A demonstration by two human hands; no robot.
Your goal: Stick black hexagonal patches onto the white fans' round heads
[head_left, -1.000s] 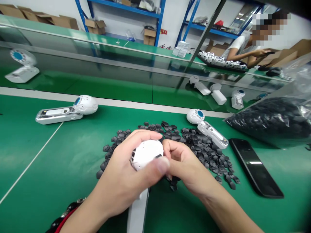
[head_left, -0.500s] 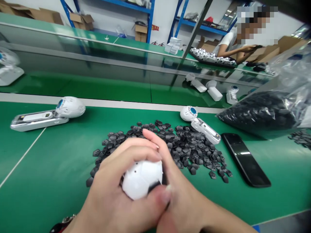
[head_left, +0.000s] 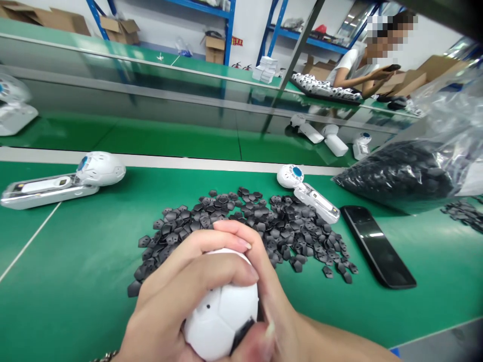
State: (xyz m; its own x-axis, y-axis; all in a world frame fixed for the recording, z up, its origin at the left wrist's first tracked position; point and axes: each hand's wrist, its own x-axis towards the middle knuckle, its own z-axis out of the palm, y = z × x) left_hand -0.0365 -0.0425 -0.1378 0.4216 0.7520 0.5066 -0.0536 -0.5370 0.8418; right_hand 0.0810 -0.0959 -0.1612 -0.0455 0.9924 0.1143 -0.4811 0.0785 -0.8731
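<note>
White round housing (head_left: 221, 322), hidden partly by fingers (head_left: 204, 256), cut off at bottom edge

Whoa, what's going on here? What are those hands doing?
A person's left hand and right hand are holding a white ball-shaped shell with a dark piece at its edge. Just beyond lies a heap of small dark pieces on a green workbench. Two white devices with blue centres, a phone and a plastic bag of dark pieces are nearby. Another person sits farther off, beyond a glass panel.
</note>
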